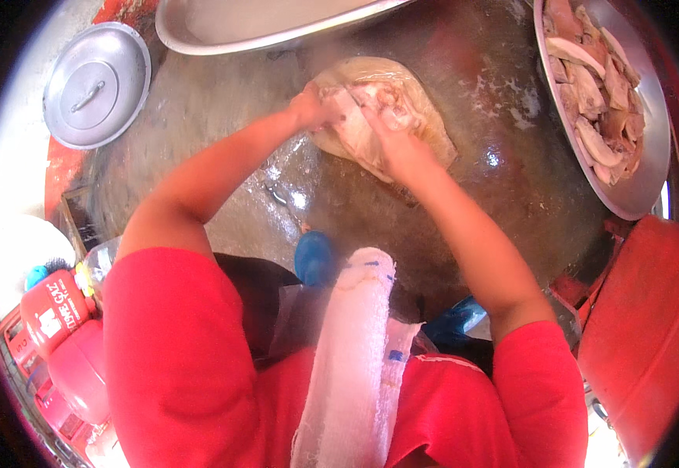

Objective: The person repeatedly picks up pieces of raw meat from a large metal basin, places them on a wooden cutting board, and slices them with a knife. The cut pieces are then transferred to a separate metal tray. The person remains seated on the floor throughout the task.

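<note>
A large piece of pale raw meat (pixel 354 128) lies on a yellowish rounded slab (pixel 369 67), which could be a board or thick skin; I cannot tell which. My left hand (pixel 315 108) grips the meat along its left side. From the right, my right hand (pixel 401 149) reaches over it with the index finger stretched forward. A thin dark knife blade (pixel 353 97) seems to run out from under that finger into the meat. The knife's handle is hidden in my palm.
Wet concrete floor (pixel 491 193) surrounds the slab. A metal basin (pixel 228 48) of cloudy liquid stands beyond, and a metal basin (pixel 655 134) of cut meat at right. At left are a round metal lid (pixel 91 64) and red gas cylinders (pixel 58 313). A red container (pixel 638 327) stands at lower right.
</note>
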A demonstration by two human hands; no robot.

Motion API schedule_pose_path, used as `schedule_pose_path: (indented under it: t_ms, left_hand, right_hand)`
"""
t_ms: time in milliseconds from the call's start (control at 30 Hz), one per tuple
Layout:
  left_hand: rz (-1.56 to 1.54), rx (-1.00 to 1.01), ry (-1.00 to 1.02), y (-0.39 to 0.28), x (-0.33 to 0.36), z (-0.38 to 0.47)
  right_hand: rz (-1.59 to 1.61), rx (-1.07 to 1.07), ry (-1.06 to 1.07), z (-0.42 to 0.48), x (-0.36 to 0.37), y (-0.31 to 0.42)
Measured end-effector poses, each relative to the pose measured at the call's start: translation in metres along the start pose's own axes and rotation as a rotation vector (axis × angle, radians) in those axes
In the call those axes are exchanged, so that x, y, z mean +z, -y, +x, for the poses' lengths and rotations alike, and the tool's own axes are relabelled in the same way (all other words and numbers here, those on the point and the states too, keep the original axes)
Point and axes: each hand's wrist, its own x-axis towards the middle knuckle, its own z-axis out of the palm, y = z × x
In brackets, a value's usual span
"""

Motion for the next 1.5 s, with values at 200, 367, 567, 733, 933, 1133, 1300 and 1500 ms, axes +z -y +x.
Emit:
schedule_pose_path:
  t_ms: [200,367,567,733,933,1133,1300,1500]
  left_hand:
    - [-0.073,-0.026,-0.018,0.008,0.005,0.003]
    - [-0.137,0.043,0.036,0.013,0.006,0.003]
    - [-0.24,0.183,-0.06,0.007,0.003,-0.002]
    - [-0.22,0.087,-0.233,-0.003,0.009,-0.005]
    - [-0.454,0.145,0.162,-0.025,-0.011,-0.025]
    - [-0.138,0.263,0.442,-0.025,-0.035,-0.043]
    - [-0.03,0.209,0.511,-0.036,-0.047,-0.05]
    - [-0.04,0.441,0.552,-0.167,-0.043,-0.052]
  right_hand:
    - [0.055,0.125,0.175,-0.065,-0.008,-0.018]
    - [0.083,0.104,0.14,-0.047,0.003,-0.015]
    - [0.061,0.074,0.07,-0.033,0.011,-0.017]
    - [0.091,0.123,0.144,-0.059,0.003,-0.015]
    - [0.004,0.158,0.279,-0.138,-0.011,-0.044]
    - [-0.08,0.192,0.358,-0.185,-0.034,-0.048]
    - [-0.128,0.324,0.486,-0.25,-0.097,-0.032]
    - [0.013,0.581,0.244,-0.322,-0.165,0.016]
